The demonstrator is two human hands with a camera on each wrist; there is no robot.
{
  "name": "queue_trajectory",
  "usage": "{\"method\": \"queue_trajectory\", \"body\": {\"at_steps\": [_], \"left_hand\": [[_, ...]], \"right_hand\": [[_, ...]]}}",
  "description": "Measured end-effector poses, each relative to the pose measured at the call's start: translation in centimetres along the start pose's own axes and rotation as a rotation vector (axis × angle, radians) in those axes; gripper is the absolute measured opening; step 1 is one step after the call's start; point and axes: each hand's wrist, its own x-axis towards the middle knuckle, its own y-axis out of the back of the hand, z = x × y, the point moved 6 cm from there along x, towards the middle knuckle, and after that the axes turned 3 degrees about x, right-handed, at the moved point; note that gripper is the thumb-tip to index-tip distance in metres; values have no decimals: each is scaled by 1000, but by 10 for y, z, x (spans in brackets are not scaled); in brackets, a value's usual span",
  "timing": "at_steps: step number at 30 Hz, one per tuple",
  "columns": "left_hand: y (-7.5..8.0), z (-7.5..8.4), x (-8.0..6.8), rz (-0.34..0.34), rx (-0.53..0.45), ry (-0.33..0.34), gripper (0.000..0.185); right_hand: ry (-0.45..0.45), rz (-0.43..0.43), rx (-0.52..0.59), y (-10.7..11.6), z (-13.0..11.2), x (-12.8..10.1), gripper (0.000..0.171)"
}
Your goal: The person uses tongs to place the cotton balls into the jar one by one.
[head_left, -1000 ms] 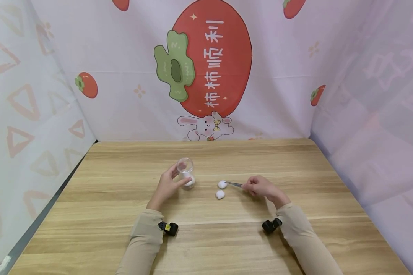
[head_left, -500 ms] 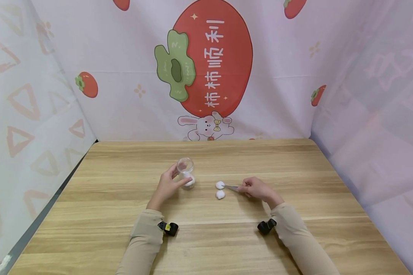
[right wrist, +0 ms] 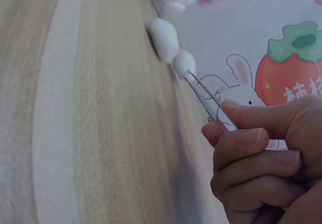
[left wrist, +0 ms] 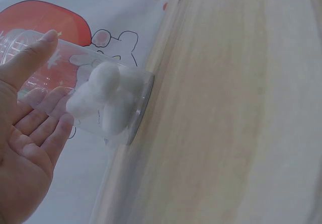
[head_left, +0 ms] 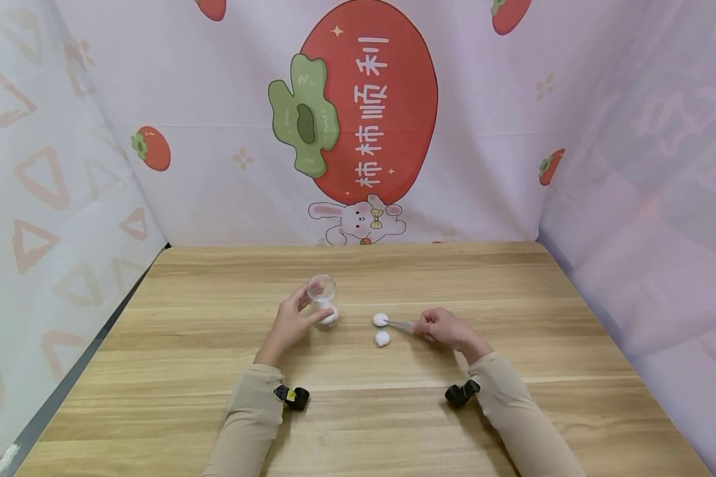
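My left hand [head_left: 295,319] grips a clear open-topped jar [head_left: 321,291] standing on the table, thumb on the near side and fingers round the far side. Several white cotton balls [left wrist: 108,98] lie at the jar's bottom. In my right hand [head_left: 444,326], thumb and index finger pinch metal tweezers [right wrist: 207,102]. The tweezers' tips are at one cotton ball [head_left: 380,320], right of the jar. A second cotton ball [head_left: 382,339] lies on the table just nearer to me; in the right wrist view it appears larger, in front of the jar.
The wooden table [head_left: 358,424] spreads around both hands. Behind it hangs a white cloth backdrop [head_left: 215,79] printed with persimmons and a rabbit, and cloth sides close in left and right. A black wrist camera [head_left: 462,393] sits at the right cuff, another black camera [head_left: 298,397] at the left.
My right hand has shifted a little left with the tweezers, and the farther cotton ball has moved slightly left too. The left hand and the jar have stayed in place.
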Motion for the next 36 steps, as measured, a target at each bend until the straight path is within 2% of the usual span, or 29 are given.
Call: {"method": "queue_trajectory", "body": {"at_steps": [8,15,22,36], "left_hand": [[0,0,0,3,3,2,72],[0,0,0,12,4,1,71],[-2,0,1,17,3,-9,71],[-5,2,1,-1,-6,4,71]], "right_hand": [[-1,-2,12,3,1,-2,30],[131,-64,78,5,-10,-7,32],[37,-8,35,7,-10,-4,23],[78,-17,26,9,-23,-3,25]]}}
